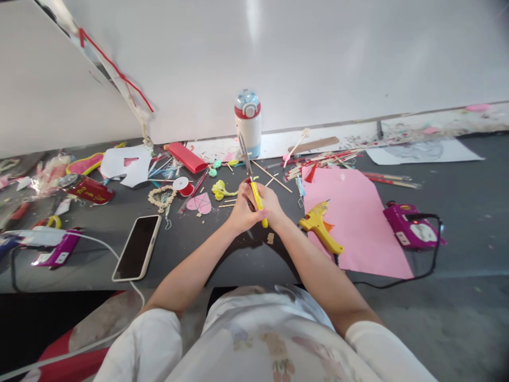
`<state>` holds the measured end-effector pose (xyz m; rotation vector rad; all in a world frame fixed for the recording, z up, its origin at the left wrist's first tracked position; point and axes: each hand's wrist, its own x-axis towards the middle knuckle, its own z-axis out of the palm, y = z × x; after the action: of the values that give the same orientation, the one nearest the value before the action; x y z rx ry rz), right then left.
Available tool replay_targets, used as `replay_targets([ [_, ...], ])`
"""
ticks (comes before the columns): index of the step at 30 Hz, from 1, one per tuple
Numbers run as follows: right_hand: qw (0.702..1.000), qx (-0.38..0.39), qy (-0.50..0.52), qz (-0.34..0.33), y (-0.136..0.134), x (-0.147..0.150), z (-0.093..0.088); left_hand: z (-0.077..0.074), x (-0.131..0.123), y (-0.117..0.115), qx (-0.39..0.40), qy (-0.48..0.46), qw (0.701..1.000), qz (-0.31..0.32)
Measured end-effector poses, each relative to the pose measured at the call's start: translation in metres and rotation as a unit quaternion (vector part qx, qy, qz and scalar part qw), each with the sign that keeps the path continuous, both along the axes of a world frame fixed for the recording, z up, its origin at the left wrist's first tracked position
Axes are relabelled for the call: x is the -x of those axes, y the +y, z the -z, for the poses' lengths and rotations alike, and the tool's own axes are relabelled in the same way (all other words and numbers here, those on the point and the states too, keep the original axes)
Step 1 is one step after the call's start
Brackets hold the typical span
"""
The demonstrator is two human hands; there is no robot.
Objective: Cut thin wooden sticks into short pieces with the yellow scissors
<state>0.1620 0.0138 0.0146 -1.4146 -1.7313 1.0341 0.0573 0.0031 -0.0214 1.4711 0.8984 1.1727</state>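
Both hands meet in front of me above the dark table. My left hand (240, 211) is closed, its thumb reaching across to the yellow handle of the scissors (257, 197). My right hand (271, 203) is wrapped round the same handle from the right. The scissors' long metal blades point up and away from me, towards the white bottle (248, 127). Some of the fingers and part of the handle are hidden. Left of my hands lie a yellow flower-like piece (221, 190) and a pink paper heart (199, 203). A small beige piece (271, 239) lies close below.
Right: pink paper (358, 223), a yellow glue gun (321, 227), a purple power box (413, 227) with a black cable. Left: a phone (137, 248), a red spool (183, 186), a can (87, 189). Loose sticks (274, 176) lie behind my hands; a white panel stands at the back.
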Motion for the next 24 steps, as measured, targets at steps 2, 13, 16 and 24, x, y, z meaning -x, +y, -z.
replay_targets([
  [2, 1.0, 0.012, -0.014, -0.001, 0.001, -0.002, -0.003, 0.002, 0.004, 0.004, 0.013, 0.009, 0.999, 0.031],
  [13, 0.992, -0.037, -0.117, -0.003, -0.001, -0.004, -0.002, -0.037, 0.053, 0.027, -0.195, 0.154, 0.94, -0.233],
  [16, 0.99, -0.055, -0.127, -0.015, -0.003, -0.001, 0.0, -0.043, 0.061, 0.026, -0.254, 0.207, 0.9, -0.286],
  [24, 0.985, -0.057, -0.156, -0.037, -0.005, 0.003, 0.007, -0.048, 0.068, 0.025, -0.351, 0.345, 0.814, -0.31],
])
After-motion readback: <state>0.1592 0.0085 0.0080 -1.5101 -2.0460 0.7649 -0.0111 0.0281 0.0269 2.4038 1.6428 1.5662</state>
